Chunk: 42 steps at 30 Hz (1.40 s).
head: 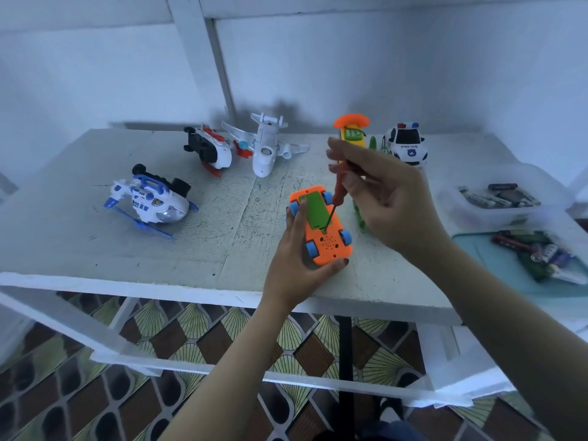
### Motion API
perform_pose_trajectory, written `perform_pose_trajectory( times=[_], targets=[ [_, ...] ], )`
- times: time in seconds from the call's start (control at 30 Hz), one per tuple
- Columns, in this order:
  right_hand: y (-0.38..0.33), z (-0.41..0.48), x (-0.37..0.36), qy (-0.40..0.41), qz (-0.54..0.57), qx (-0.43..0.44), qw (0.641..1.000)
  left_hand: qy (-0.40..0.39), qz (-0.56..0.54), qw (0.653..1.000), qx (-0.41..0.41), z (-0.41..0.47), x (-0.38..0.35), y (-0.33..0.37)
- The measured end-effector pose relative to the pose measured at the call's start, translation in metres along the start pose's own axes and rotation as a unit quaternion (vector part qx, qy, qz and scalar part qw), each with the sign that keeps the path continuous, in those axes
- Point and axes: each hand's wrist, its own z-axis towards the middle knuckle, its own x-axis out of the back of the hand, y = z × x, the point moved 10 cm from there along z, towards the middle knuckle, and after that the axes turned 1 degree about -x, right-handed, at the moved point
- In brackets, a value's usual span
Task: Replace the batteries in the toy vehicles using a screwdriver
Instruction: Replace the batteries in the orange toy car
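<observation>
A white-painted bench (95,249) with a scuffed, scratched top stands against a pale wall, and below its front rail the floor shows brown and yellow-green fan-patterned tiles. Along the back of the bench lie a blue and white toy helicopter (152,202), a red and white helicopter (210,151) turned on its back, a white toy plane (265,144), an orange and yellow toy phone (351,132) and a police car (405,144). At the right edge a clear tub (451,202) holds batteries, with a teal tray (471,249) just in front of it. The left hand (296,259) grips an orange toy car (331,246) held belly-up just above the bench's front middle, fingers curled round its sides. The right hand (385,198) pinches a red-handled screwdriver (339,186) between thumb and fingertips, its tip set on the near end of the car's green battery cover (316,211).
</observation>
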Motion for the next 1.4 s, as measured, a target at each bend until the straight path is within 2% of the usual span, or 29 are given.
perform_pose_trajectory(
  times=[0.17,0.3,0.5,0.7,0.83,0.93,1.13,1.27,1.4],
  targets=[
    [-0.014,-0.003,0.007,0.036,-0.089,0.074,0.993,-0.004,0.007,1.0,0.004,0.0,-0.001,-0.001],
    [-0.015,-0.004,0.006,0.05,-0.171,0.092,0.98,-0.004,0.007,1.0,0.0,0.0,0.0,0.0],
    [-0.013,-0.002,-0.002,-0.012,-0.081,0.053,0.995,-0.004,0.009,1.0,-0.003,0.0,-0.001,0.0],
    [-0.023,0.003,-0.003,-0.006,-0.14,0.101,0.985,-0.004,0.004,1.0,0.001,0.002,-0.002,-0.001],
    [-0.015,0.006,0.001,0.013,-0.171,0.076,0.982,-0.004,0.0,1.0,0.005,0.002,-0.002,-0.003],
    [-0.013,0.004,-0.001,-0.004,-0.182,0.053,0.982,0.001,0.013,1.0,-0.005,0.001,0.0,0.0],
    [-0.011,0.004,-0.019,-0.115,-0.014,0.004,0.993,-0.005,0.006,1.0,-0.001,0.001,-0.002,-0.002],
    [-0.019,0.006,-0.018,-0.092,-0.063,0.048,0.993,-0.003,0.005,1.0,0.005,0.002,-0.002,-0.003],
    [-0.021,0.01,-0.007,-0.04,-0.089,0.05,0.994,-0.001,-0.003,1.0,0.005,0.003,-0.003,-0.003]
  ],
)
